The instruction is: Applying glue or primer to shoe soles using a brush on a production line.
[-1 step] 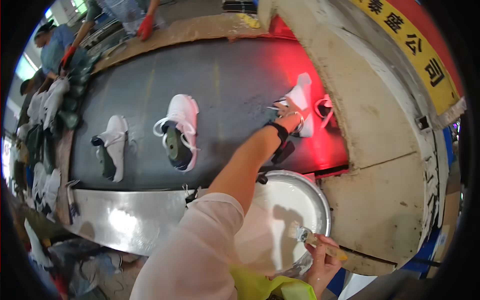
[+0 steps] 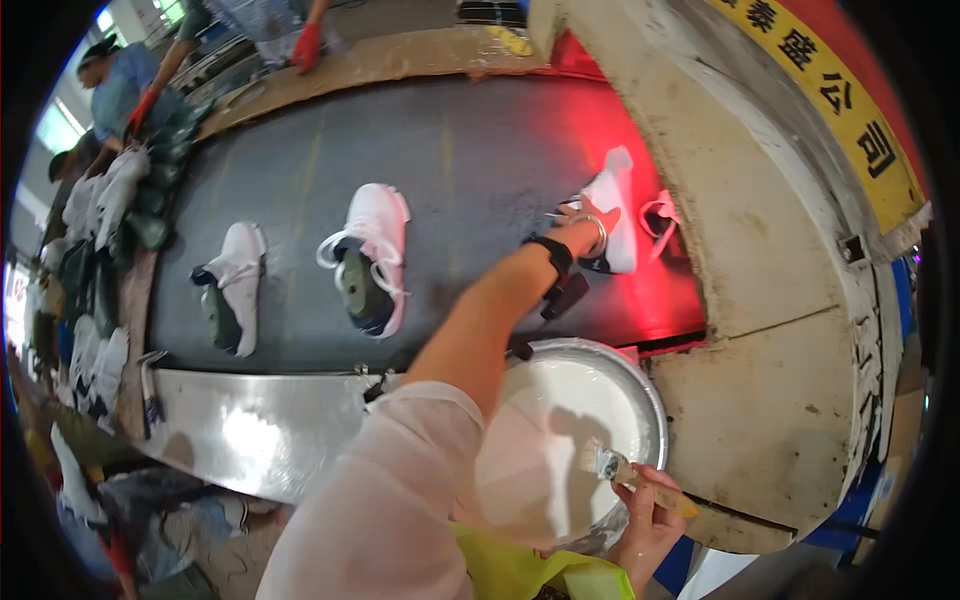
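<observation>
My left hand [image 2: 588, 226], with a dark band and a silver bracelet at its wrist, grips a white sneaker [image 2: 620, 215] at the right end of the dark conveyor belt [image 2: 480, 210]. Part of that sneaker is hidden by my fingers. Low on the right, my right hand [image 2: 648, 525] holds a flat paintbrush [image 2: 640, 482] by its wooden handle. Its bristles hang over a round metal basin [image 2: 655, 410] of milky white liquid [image 2: 530, 450]. Farther left on the belt lie a laced white sneaker [image 2: 375, 255] and another white sneaker [image 2: 238, 285], both with dark green inside.
A red-lit machine opening and beige housing [image 2: 760, 330] bound the belt's right end. Another laced shoe [image 2: 660, 222] lies by the opening. A metal plate [image 2: 250, 425] edges the belt in front. Shoes pile up at left [image 2: 110, 200], near co-workers wearing red gloves [image 2: 308, 46].
The whole view has shifted slightly, so the scene sits a little farther right. My left hand has edged left along the sneaker, showing more of its side. The brush stays over the basin.
</observation>
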`<act>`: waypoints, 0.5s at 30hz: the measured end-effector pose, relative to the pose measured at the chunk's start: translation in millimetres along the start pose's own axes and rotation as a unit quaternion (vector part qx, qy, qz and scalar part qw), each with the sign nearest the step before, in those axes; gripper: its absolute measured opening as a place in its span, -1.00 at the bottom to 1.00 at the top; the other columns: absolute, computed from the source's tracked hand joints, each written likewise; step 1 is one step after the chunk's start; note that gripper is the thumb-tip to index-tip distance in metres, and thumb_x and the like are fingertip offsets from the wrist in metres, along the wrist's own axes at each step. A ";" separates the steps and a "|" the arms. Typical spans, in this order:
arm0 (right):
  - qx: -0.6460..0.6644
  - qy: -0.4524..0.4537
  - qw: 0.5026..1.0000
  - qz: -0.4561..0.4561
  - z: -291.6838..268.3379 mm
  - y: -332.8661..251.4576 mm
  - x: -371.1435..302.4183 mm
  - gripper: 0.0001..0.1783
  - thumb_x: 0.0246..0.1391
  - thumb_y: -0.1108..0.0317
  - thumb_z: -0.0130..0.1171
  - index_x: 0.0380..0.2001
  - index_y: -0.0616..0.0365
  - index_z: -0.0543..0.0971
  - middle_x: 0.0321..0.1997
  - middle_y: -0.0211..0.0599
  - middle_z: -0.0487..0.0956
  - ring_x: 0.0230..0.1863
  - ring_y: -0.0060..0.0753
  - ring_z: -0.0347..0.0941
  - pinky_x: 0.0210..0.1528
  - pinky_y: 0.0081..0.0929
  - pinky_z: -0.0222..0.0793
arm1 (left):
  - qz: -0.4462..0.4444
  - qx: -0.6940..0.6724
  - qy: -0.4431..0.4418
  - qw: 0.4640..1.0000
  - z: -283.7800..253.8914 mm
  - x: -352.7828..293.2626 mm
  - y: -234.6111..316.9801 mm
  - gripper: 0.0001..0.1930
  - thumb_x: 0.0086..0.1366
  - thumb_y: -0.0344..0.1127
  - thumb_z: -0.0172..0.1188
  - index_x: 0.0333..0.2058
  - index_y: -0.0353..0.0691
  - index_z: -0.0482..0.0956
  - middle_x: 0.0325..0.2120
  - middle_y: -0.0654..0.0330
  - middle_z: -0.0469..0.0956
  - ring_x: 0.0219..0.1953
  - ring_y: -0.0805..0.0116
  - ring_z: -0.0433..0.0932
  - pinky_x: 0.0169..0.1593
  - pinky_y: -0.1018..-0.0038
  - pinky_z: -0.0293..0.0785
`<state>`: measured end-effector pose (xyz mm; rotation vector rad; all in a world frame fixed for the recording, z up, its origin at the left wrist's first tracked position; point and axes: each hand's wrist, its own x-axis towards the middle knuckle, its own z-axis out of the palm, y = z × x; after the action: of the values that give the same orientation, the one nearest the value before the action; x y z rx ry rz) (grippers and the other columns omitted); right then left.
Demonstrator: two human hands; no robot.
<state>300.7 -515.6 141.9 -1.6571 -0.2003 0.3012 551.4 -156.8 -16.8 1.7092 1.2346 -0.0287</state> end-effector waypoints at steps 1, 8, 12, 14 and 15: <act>-0.013 -0.015 1.000 -0.002 -0.3 0.4 2.7 -0.75 0.24 0.35 0.07 -0.12 0.31 0.47 -0.11 -0.09 0.53 -0.09 -0.29 0.51 -0.10 -0.35 0.55 | 0.055 0.112 0.019 0.992 -16.6 -12.7 -6.1 0.10 -0.02 0.40 0.16 0.38 0.03 -0.13 0.35 -0.21 -0.14 0.37 -0.24 -0.11 0.33 -0.15 -0.18; 0.029 -0.108 0.993 -0.026 2.3 -1.3 -3.3 -0.77 0.24 0.38 0.06 -0.12 0.33 0.48 -0.08 -0.09 0.50 -0.07 -0.29 0.50 -0.10 -0.36 0.56 | 0.153 0.700 0.082 0.693 -197.9 -147.4 -198.0 0.27 -0.08 0.46 0.18 0.26 -0.61 -0.05 0.31 -0.29 -0.06 0.38 -0.31 -0.22 0.32 -0.21 -0.33; 0.069 -0.128 0.989 -0.032 -0.4 -13.1 -23.7 -0.79 0.20 0.50 0.07 -0.13 0.39 0.47 -0.12 -0.06 0.52 -0.10 -0.25 0.52 -0.11 -0.36 0.58 | -0.038 0.349 0.274 0.895 -264.9 -182.4 -272.3 0.53 -0.32 0.52 0.32 0.31 -0.54 -0.31 0.33 -0.31 -0.15 0.38 -0.27 -0.22 0.38 -0.04 -0.29; 0.069 -0.120 0.990 -0.036 0.4 -18.5 -32.8 -0.79 0.20 0.50 0.07 -0.13 0.39 0.47 -0.12 -0.06 0.52 -0.11 -0.27 0.52 -0.11 -0.37 0.58 | -0.082 0.158 0.124 0.976 -305.0 -146.5 -335.4 0.56 -0.36 0.49 0.37 0.32 -0.47 -0.37 0.34 -0.29 -0.19 0.38 -0.25 -0.17 0.38 0.07 -0.14; 0.064 -0.108 0.991 -0.037 3.6 -18.7 -35.6 -0.79 0.20 0.49 0.07 -0.13 0.40 0.47 -0.12 -0.06 0.52 -0.11 -0.28 0.52 -0.12 -0.38 0.58 | -0.079 0.163 0.123 0.976 -308.9 -140.1 -335.0 0.56 -0.36 0.49 0.37 0.32 -0.47 -0.37 0.34 -0.29 -0.19 0.38 -0.25 -0.17 0.38 0.07 -0.14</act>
<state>266.7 -521.1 163.0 -1.4859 -0.3965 0.4273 89.4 -39.0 -15.0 1.9331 1.6194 -0.1231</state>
